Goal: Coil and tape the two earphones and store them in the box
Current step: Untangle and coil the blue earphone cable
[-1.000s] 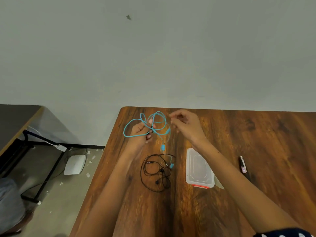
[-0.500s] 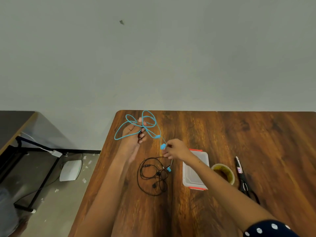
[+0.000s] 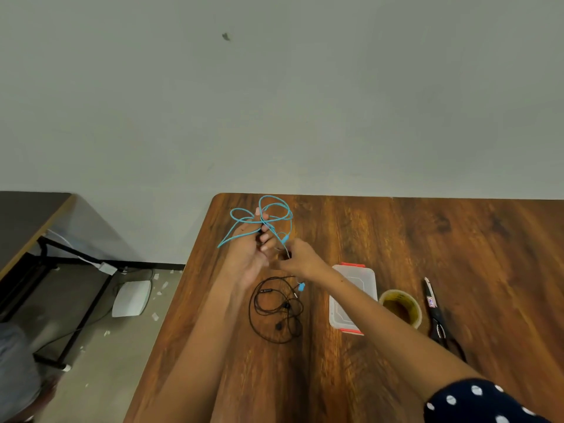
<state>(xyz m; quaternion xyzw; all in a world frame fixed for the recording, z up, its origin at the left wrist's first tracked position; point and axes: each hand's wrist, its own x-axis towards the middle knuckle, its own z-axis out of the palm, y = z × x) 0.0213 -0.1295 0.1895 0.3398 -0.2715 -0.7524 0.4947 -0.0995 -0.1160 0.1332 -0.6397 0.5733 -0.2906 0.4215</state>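
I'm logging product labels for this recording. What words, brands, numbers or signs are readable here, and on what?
No text here can be read.
Scissors: a small white and red label on the blade near the handle, too blurred to read.
Tape roll: faint marks on the inner core, illegible.
Box, blue earphone, black earphone: no lettering visible.

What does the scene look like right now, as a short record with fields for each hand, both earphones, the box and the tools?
left hand: raised over the table, gripping loose loops of the blue earphones
right hand: pinching the blue cord just below the loops
black earphones: lying loose on the table, untaped
box: clear with red clips, lid on, right of the black earphones
tape roll: on the table beside the box
scissors: right of the tape roll
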